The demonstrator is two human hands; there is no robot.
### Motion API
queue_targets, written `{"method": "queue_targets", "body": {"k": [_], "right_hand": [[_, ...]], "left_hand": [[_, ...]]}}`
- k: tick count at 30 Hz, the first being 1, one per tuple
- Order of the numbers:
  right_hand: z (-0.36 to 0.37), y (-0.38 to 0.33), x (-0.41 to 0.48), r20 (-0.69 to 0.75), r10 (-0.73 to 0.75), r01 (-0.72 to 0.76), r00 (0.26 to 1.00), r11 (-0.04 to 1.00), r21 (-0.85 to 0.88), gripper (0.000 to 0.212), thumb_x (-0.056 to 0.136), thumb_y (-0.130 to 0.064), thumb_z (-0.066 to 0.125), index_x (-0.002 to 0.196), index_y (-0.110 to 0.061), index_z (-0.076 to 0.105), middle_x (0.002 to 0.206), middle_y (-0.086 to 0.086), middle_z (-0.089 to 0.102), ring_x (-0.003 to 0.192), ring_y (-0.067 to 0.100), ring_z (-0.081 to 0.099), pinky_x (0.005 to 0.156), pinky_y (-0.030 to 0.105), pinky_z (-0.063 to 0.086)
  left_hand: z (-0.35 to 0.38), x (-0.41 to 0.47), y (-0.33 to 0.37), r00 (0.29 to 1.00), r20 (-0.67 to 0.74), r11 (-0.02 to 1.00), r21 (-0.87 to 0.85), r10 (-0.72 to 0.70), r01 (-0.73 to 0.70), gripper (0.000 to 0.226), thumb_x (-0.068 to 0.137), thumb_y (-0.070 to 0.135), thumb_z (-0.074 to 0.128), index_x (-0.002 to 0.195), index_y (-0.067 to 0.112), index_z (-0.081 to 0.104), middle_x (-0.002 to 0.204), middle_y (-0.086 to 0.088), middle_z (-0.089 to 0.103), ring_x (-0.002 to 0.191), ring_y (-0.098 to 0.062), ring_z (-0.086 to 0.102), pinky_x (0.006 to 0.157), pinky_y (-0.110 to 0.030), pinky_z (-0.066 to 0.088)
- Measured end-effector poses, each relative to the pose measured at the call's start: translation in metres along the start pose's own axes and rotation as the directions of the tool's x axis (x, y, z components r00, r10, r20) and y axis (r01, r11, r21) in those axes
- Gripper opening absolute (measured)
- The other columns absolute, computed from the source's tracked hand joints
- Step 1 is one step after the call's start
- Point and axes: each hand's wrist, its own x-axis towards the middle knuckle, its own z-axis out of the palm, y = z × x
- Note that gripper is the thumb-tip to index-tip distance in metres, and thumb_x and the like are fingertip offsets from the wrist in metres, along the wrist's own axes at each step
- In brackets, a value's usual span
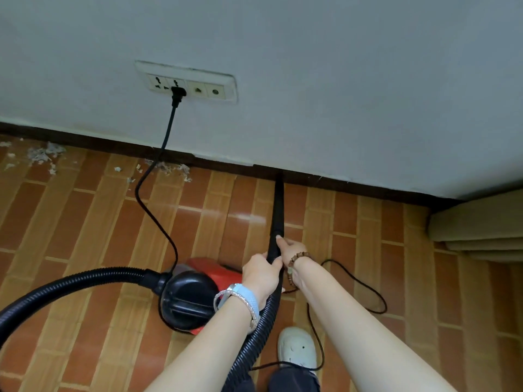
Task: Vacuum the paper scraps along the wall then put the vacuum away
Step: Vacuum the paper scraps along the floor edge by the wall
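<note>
Currently both hands are holding the black nozzle at lower centre: left hand grip wrapping the tube, right hand grip pinching it just ahead. Tip is sitting at the skirting. Paper scraps are lying upper left along the wall. Likely risk when sweeping left: crossing the power cord — snagging it, sucking it in, or yanking the plug.

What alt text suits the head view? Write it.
The left hand and right hand grip a black vacuum nozzle whose tip reaches the baseboard. Paper scraps lie leftward along the wall, by the plugged-in cord.
</note>
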Motion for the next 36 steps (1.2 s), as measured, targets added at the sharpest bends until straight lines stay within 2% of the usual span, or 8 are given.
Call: {"method": "queue_targets", "body": {"k": [4,7,10,14,21,27,32,36], "right_hand": [[-0.021,0.012,0.005,-0.016,0.017,-0.017,1.000,1.000,-0.002,0.043,0.100,-0.037,0.038,0.131,-0.012,0.055,0.124,0.011,0.062,0.111,0.029,0.059,0.083,0.027,0.045],[-0.032,0.018,0.010,-0.026,0.030,-0.030,0.999,1.000,-0.008,0.045,0.101,-0.038,0.036,0.134,-0.011,0.052,0.129,0.011,0.059,0.115,0.028,0.057,0.089,0.029,0.045],[-0.042,0.026,0.013,-0.050,0.051,-0.050,0.997,0.998,0.023,0.045,0.100,-0.037,0.037,0.132,-0.010,0.053,0.128,0.012,0.060,0.108,0.027,0.059,0.079,0.029,0.047],[-0.054,0.035,0.020,-0.089,0.079,-0.069,0.993,0.991,0.114,0.043,0.100,-0.033,0.042,0.128,-0.005,0.056,0.127,0.014,0.060,0.114,0.030,0.058,0.090,0.031,0.045],[-0.076,0.050,0.030,-0.093,0.106,-0.091,0.990,0.985,0.145,0.042,0.100,-0.032,0.042,0.128,-0.004,0.056,0.127,0.014,0.060,0.115,0.030,0.056,0.094,0.032,0.044],[-0.085,0.059,0.029,-0.116,0.124,-0.106,0.985,0.982,0.157,0.042,0.100,-0.031,0.041,0.127,-0.003,0.056,0.126,0.016,0.060,0.114,0.032,0.057,0.096,0.035,0.044],[-0.088,0.063,0.029,-0.124,0.135,-0.115,0.983,0.981,0.154,0.043,0.100,-0.032,0.041,0.127,-0.003,0.056,0.125,0.016,0.060,0.114,0.031,0.057,0.097,0.035,0.045],[-0.077,0.060,0.025,-0.113,0.124,-0.106,0.986,0.983,0.151,0.043,0.100,-0.031,0.041,0.128,-0.002,0.055,0.127,0.017,0.059,0.116,0.032,0.056,0.096,0.034,0.043]], "left_hand": [[0.022,0.006,0.003,0.999,0.041,0.999,-0.040,-0.034,0.036,0.034,0.096,0.030,0.056,0.120,0.006,0.060,0.102,-0.024,0.066,0.069,-0.032,0.066,0.071,-0.046,0.061],[0.035,0.009,0.005,0.997,0.060,0.998,-0.041,-0.044,0.047,0.031,0.097,0.027,0.056,0.119,0.005,0.058,0.103,-0.024,0.065,0.071,-0.031,0.066,0.073,-0.046,0.061],[0.047,0.015,0.004,0.994,0.081,0.996,-0.047,-0.066,0.070,0.036,0.097,0.028,0.056,0.126,0.006,0.055,0.105,-0.022,0.065,0.073,-0.030,0.068,0.073,-0.043,0.062],[0.063,0.022,0.005,0.992,0.110,0.998,-0.022,-0.063,0.066,0.045,0.097,0.029,0.056,0.135,0.006,0.049,0.105,-0.022,0.066,0.069,-0.027,0.067,0.071,-0.041,0.062],[0.090,0.026,0.008,0.990,0.132,0.999,0.010,-0.054,0.054,0.031,0.098,0.027,0.053,0.124,0.009,0.054,0.089,-0.017,0.066,0.067,-0.029,0.066,0.074,-0.046,0.061],[0.102,0.024,0.007,0.986,0.156,0.997,0.048,-0.060,0.053,0.037,0.097,0.027,0.055,0.129,0.009,0.052,0.101,-0.021,0.066,0.067,-0.027,0.065,0.065,-0.038,0.060],[0.103,0.022,0.010,0.983,0.170,0.995,0.080,-0.067,0.054,0.031,0.097,0.028,0.055,0.120,0.008,0.054,0.103,-0.021,0.066,0.068,-0.028,0.065,0.071,-0.044,0.061],[0.096,0.018,0.005,0.991,0.120,0.993,0.113,-0.052,0.038,0.024,0.098,0.027,0.053,0.114,0.009,0.055,0.099,-0.020,0.065,0.075,-0.034,0.069,0.075,-0.049,0.060]]}}
